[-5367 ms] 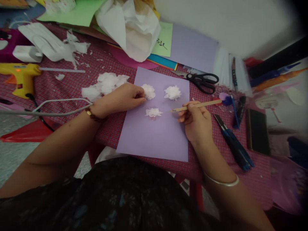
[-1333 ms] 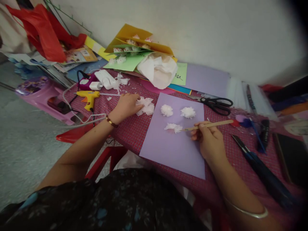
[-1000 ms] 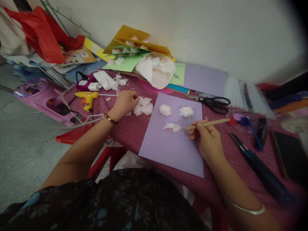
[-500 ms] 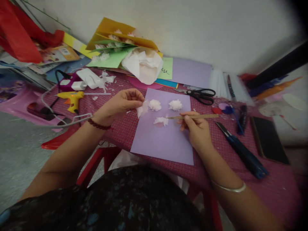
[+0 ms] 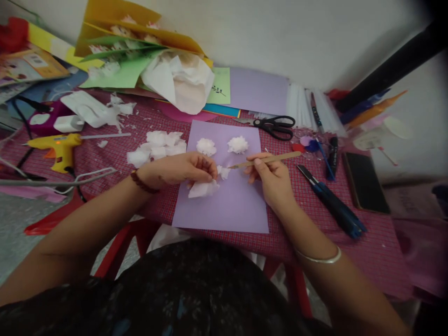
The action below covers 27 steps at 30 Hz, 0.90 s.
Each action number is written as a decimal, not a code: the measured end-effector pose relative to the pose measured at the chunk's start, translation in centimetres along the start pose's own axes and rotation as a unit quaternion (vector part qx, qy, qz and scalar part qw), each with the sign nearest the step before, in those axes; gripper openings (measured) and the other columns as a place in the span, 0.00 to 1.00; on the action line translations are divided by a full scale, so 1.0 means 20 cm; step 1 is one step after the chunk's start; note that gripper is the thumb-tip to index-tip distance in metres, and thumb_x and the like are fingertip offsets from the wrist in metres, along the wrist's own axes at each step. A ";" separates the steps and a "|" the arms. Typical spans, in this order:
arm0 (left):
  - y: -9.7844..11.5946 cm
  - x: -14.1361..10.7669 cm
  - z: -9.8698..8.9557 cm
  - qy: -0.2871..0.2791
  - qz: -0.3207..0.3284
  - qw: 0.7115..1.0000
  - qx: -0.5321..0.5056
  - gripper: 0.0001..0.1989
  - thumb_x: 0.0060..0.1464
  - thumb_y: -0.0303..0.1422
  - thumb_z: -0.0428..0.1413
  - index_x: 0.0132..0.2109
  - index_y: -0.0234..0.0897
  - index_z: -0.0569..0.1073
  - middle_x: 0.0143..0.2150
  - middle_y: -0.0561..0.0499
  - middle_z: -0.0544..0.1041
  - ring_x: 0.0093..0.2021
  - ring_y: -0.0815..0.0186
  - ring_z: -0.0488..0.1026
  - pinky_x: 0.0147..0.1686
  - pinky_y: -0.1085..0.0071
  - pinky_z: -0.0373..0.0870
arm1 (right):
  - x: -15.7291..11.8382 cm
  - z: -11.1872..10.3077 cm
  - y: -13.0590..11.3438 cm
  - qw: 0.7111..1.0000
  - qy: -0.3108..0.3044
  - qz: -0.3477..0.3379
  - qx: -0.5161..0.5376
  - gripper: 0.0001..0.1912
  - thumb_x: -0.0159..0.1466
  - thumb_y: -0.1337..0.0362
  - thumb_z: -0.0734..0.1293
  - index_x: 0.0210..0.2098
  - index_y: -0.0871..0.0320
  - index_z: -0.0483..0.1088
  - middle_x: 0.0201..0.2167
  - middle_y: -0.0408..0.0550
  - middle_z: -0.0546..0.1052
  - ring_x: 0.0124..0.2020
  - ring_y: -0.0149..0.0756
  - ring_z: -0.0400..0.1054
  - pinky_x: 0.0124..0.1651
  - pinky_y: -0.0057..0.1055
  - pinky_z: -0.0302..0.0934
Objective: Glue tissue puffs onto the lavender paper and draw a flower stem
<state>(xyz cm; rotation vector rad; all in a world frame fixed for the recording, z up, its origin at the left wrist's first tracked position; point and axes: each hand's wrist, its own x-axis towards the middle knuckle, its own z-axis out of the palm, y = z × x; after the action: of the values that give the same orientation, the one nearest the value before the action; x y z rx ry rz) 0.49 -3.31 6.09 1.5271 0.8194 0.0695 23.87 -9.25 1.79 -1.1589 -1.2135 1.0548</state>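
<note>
A purple sheet of paper [image 5: 224,210] lies on the checked tablecloth in front of me. Two fluffy white paper flowers [image 5: 238,144] sit on its upper half. My left hand [image 5: 198,170] is closed, pinching a piece of white tissue paper [image 5: 203,189] over the sheet's left part. My right hand [image 5: 271,175] is closed around a thin wooden stick [image 5: 276,158]. Its pointed tip is at a small crumpled tissue tuft [image 5: 223,172] on the sheet, partly hidden behind my left fingers.
Left of the sheet lie loose tissue pieces [image 5: 157,147] and a yellow hot glue gun [image 5: 63,149]. Black scissors [image 5: 275,126] lie at the back. On the right are a blue utility knife [image 5: 336,205] and a dark phone [image 5: 367,182]. Folded coloured cards [image 5: 122,70] stand by the wall.
My left hand has moved in over the sheet with its tissue piece, beside the small tuft, uncovering the loose tissue pieces on the left. The stick stays in my right hand. The view has shifted.
</note>
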 end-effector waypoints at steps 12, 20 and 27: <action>-0.07 0.02 0.01 0.053 0.025 0.994 0.092 0.12 0.57 0.38 0.52 0.37 0.35 0.76 0.29 0.53 0.72 0.28 0.71 0.64 0.28 0.76 0.60 | -0.02 -0.02 -0.04 0.992 -0.057 0.064 0.094 0.10 0.63 0.53 0.67 0.38 0.50 0.74 0.25 0.41 0.76 0.19 0.28 0.65 0.24 0.30 0.61; -0.10 -0.03 -0.01 0.050 -0.004 0.999 0.006 0.11 0.55 0.40 0.54 0.36 0.36 0.74 0.22 0.56 0.62 0.20 0.74 0.53 0.19 0.77 0.47 | -0.01 0.00 -0.01 0.993 -0.031 0.086 0.072 0.09 0.64 0.53 0.66 0.38 0.50 0.73 0.25 0.40 0.75 0.19 0.28 0.64 0.23 0.30 0.60; -0.05 -0.02 0.03 0.041 -0.020 0.999 -0.007 0.10 0.54 0.40 0.54 0.34 0.37 0.73 0.20 0.56 0.60 0.18 0.75 0.52 0.18 0.76 0.49 | -0.09 0.09 -0.07 0.997 -0.052 0.018 -0.058 0.04 0.66 0.61 0.65 0.38 0.50 0.73 0.30 0.42 0.78 0.26 0.30 0.68 0.31 0.31 0.64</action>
<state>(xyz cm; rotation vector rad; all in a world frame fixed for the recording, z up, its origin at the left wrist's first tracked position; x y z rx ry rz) 0.04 -4.15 5.29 1.5017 0.9118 0.1092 21.97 -11.09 2.87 -1.2314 -1.3550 1.0948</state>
